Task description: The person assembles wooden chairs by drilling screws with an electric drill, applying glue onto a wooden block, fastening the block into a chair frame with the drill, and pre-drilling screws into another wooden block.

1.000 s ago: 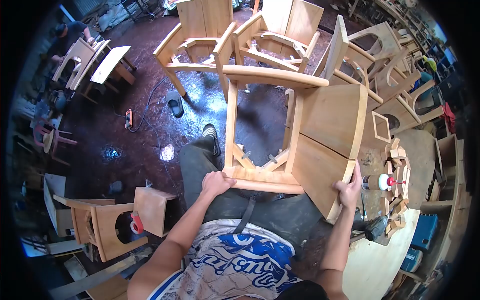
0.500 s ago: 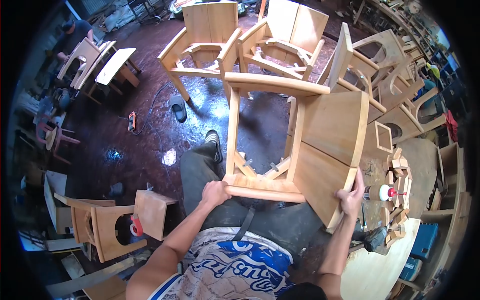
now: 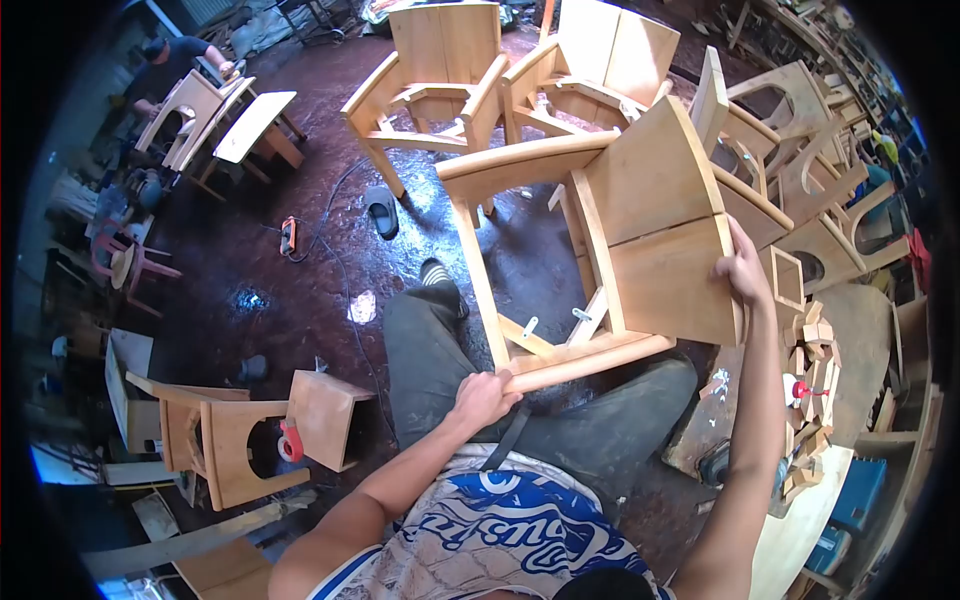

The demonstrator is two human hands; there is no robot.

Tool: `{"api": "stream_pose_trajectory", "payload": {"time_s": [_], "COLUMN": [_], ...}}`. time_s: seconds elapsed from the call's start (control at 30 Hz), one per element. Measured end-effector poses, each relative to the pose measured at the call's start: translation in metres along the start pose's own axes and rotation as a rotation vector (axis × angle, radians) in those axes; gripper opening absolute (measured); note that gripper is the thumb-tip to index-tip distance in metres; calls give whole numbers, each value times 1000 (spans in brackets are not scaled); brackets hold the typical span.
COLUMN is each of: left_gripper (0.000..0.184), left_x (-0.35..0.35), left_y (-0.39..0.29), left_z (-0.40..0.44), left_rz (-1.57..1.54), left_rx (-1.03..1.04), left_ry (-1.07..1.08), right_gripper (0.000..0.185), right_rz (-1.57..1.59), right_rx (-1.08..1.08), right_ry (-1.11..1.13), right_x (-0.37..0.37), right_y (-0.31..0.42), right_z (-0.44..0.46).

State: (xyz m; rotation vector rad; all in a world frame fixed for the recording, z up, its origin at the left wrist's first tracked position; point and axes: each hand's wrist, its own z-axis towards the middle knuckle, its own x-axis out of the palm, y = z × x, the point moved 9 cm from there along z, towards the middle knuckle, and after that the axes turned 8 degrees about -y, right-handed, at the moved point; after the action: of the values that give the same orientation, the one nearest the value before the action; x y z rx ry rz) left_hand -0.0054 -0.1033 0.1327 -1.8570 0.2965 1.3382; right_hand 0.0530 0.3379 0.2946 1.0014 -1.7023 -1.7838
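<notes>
A light wooden chair frame (image 3: 597,240) is in front of my lap, with a two-board backrest (image 3: 665,255) on its right side and an open seat. My left hand (image 3: 486,400) is closed around the near end of the lower armrest (image 3: 590,362). At the outer edge of the backrest, my right hand (image 3: 745,262) grips with the thumb on its face and the fingers partly hidden behind. Corner braces (image 3: 590,318) with small pale metal-looking pieces show inside the frame, near the lower armrest.
Two similar chairs (image 3: 440,80) stand beyond, and more chair frames (image 3: 790,110) are stacked at right. Wood offcuts (image 3: 812,345) and a red-tipped bottle (image 3: 792,390) lie at right. A cable and orange tool (image 3: 289,237) are on the floor. Another person (image 3: 170,70) works at far left.
The chair has turned counterclockwise, its backrest swinging up and away from me. Both hands moved with it, the right one farther forward. The camera view has shifted slightly left.
</notes>
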Motion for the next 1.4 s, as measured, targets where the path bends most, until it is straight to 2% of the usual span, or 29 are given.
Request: {"api": "stream_pose_trajectory", "payload": {"time_s": [0.1,0.17,0.2,0.27,0.37,0.43,0.5,0.57,0.6,0.67,0.73,0.77,0.8,0.83,0.87,0.9,0.93,0.97,1.0,1.03,1.1,1.17,1.23,1.27,1.33,1.4], "left_gripper": [34,32,32,33,33,34,35,36,40,43,53,57,52,46,46,45,44,52,65,71,67,56,48,45,45,45], "left_x": [-16,-24,-26,-25,-22,-14,0,9,8,-1,-10,-6,-14,-36,-80,-129,-161,-184,-197,-196,-200,-162,-162,-160,-157,-158], "left_y": [3,1,-5,-18,-28,-29,-33,-34,-35,-35,-36,-23,-11,13,36,60,94,124,155,186,193,240,251,254,256,247], "left_z": [21,35,41,48,58,58,52,54,52,55,59,69,81,98,123,146,175,202,227,251,269,285,287,286,261,234], "left_rz": [7,18,28,47,65,54,7,20,26,26,-2,-46,-172,-109,-34,38,-33,-37,205,389,406,437,414,417,455,460], "left_rx": [19,39,64,124,112,125,124,117,80,41,139,195,264,265,201,12,11,20,-36,-8,-23,-374,-397,-326,-286,-249], "left_ry": [-97,-106,-97,-97,-79,-60,-75,-78,-47,-29,21,132,276,171,-65,-163,-378,-512,-556,-633,-585,-286,-357,-371,-324,-297], "right_gripper": [89,79,79,71,62,63,59,57,59,61,64,67,72,82,94,103,106,112,112,113,111,112,111,111,112,101], "right_rz": [-74,-297,-295,-879,-982,-1060,-1032,-1115,-1134,-868,-477,-402,-320,-286,104,231,392,348,152,-50,-114,-172,-229,-223,-182,-61], "right_rx": [-13,-207,-211,-240,-126,-92,-77,-243,-555,-750,-650,-501,-515,-392,-95,44,197,262,207,147,116,126,110,116,159,166], "right_ry": [55,5,5,-197,-233,-173,-189,-386,-554,-764,-808,-837,-831,-748,-650,-539,-468,-369,-397,-421,-462,-473,-500,-513,-503,-528], "right_x": [13,15,20,14,45,85,96,103,110,123,140,155,173,193,217,243,269,286,291,294,294,292,284,276,265,241], "right_y": [-6,-10,-11,-9,3,30,27,50,49,48,16,-11,-40,-70,-126,-167,-174,-168,-174,-179,-178,-186,-177,-177,-182,-190], "right_z": [49,89,106,132,148,138,131,121,107,48,-23,-58,-96,-130,-155,-178,-196,-207,-211,-210,-205,-203,-203,-200,-210,-214]}}
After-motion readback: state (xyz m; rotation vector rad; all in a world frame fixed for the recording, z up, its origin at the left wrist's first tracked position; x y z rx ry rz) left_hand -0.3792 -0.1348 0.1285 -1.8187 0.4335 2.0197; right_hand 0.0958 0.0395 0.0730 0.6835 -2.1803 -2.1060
